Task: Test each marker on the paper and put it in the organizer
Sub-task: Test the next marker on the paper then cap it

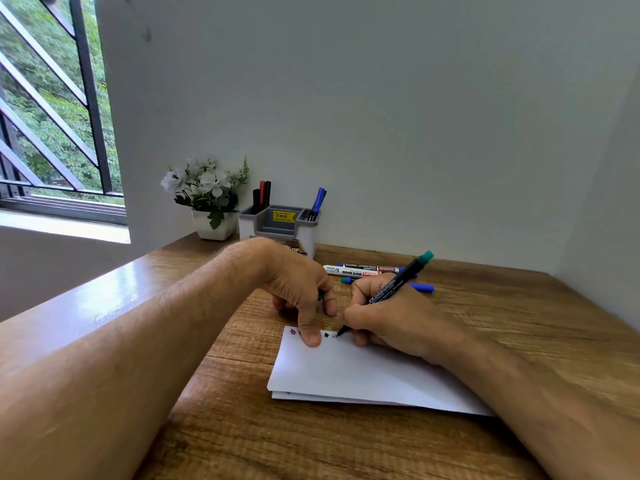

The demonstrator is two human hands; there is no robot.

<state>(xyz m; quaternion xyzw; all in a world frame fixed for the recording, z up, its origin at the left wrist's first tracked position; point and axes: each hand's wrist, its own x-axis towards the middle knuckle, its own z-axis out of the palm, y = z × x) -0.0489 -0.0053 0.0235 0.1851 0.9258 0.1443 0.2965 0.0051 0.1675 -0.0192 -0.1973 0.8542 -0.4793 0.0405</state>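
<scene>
My right hand grips a black marker with a green end, its tip touching the top edge of the white paper beside small red and dark test marks. My left hand presses its thumb on the paper's top left; its curled fingers seem to hold a small green cap, mostly hidden. Behind the hands lie several loose markers on the wooden desk. The grey and white organizer stands against the wall, with black and red markers in its left slot and a blue marker in its right slot.
A white pot of white flowers stands left of the organizer. The wooden desk meets walls at the back and right. A barred window is at the far left. My forearms cross the desk's near part.
</scene>
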